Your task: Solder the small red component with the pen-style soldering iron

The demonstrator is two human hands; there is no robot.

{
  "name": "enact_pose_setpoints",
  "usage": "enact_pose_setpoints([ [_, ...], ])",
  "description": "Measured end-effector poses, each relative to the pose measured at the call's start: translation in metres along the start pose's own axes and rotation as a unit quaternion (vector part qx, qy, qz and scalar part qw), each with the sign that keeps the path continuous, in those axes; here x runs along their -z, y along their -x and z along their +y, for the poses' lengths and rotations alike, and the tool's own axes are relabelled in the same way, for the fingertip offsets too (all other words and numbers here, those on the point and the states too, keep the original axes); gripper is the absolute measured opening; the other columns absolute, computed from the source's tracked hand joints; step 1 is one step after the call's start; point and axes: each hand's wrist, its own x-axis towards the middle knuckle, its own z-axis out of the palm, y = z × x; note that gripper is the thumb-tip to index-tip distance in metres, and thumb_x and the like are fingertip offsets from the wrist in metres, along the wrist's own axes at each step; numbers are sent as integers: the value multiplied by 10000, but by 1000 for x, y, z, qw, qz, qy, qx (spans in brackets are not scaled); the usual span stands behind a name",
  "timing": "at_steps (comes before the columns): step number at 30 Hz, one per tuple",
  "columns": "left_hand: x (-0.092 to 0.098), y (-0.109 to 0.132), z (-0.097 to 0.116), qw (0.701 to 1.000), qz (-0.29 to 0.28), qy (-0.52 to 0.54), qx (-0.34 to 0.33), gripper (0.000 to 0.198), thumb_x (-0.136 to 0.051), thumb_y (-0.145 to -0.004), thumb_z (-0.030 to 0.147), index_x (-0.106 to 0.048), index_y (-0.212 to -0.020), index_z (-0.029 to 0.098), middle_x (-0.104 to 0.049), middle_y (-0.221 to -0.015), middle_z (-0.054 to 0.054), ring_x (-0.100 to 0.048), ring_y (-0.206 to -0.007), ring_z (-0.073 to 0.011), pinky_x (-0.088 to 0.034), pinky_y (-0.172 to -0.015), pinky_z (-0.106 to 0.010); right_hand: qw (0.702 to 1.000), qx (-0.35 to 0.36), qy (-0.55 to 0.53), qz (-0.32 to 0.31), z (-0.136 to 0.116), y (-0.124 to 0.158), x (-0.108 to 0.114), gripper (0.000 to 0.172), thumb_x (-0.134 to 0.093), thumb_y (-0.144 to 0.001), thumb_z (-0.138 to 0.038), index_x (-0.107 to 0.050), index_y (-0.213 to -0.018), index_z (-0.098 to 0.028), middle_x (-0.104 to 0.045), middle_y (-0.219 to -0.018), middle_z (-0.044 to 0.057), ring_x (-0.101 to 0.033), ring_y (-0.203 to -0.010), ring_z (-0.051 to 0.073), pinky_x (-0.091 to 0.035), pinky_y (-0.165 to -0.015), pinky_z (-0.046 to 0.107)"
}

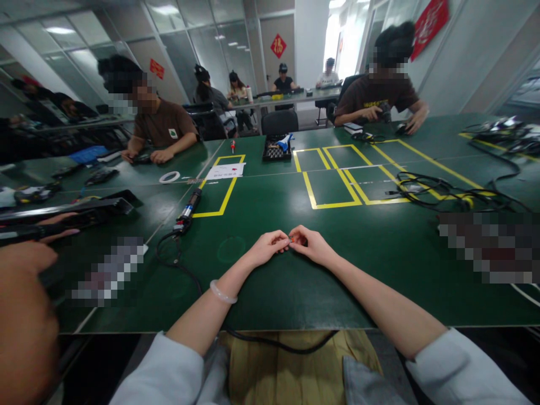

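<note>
My left hand (pixel 270 246) and my right hand (pixel 311 246) meet over the green table (pixel 270 298), fingertips pinched together. Between them is a small orange piece (pixel 291 240), mostly covered by the fingers and too small to name. Both hands appear to grip it. A pale bracelet (pixel 223 293) circles my left wrist. Nearest on the left lies a dark tube-shaped hand tool (pixel 189 207) with a black cable (pixel 185 267) that runs towards the table's front edge.
Beyond my hands are yellow tape outlines (pixel 337 206), a white paper (pixel 225 171), a tape roll (pixel 169 177) and a black tray (pixel 276 149) of small parts. Tangled cables (pixel 422 188) lie right. A co-worker's arm (pixel 25 304) reaches in at left; others sit across.
</note>
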Motion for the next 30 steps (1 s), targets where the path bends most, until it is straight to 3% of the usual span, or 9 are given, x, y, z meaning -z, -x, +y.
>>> enact_pose_setpoints([
  [30, 0, 1, -2, 999, 11, 33, 2, 341, -609, -815, 451, -557, -954, 143, -623, -798, -31, -559, -677, -101, -437, -630, -233, 999, -1, -27, -17, 0, 1, 0, 178, -563, -857, -253, -521, -1017, -186, -612, -794, -1, -548, -661, 111, -442, -629, 232],
])
